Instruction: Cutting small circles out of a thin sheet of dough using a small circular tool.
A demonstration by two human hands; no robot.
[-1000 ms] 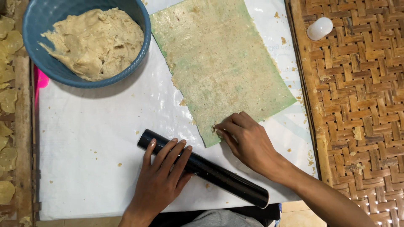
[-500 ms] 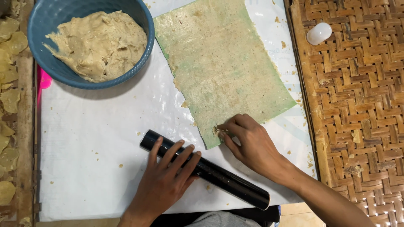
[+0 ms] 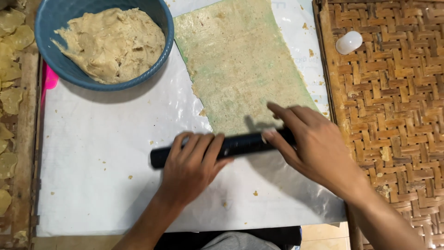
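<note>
— While my left hand [image 3: 192, 164] lies flat with the fingers spread on the black roller [image 3: 222, 147], what do you see different from a second ago?

— Your right hand [image 3: 314, 148] has left the corner of the dough sheet [image 3: 245, 69] and now rests open on the right end of the roller, not clenched. The roller was slanted before; now it lies almost level, just at the near edge of the sheet.

— Yes, so in my judgement both hands are ready to roll. And where is the sheet from my hands?

— At twelve o'clock, on the white plastic sheet [image 3: 101, 153].

— Please count the things.

— One roller, one flat sheet, one blue bowl [image 3: 64, 69] with one lump of dough [image 3: 111, 41] at ten o'clock, one small white cap [image 3: 348, 42] on the woven mat [image 3: 393, 115] at two o'clock, and several thin pale chips [image 3: 11, 41] at nine o'clock; I cannot count them exactly.
</note>
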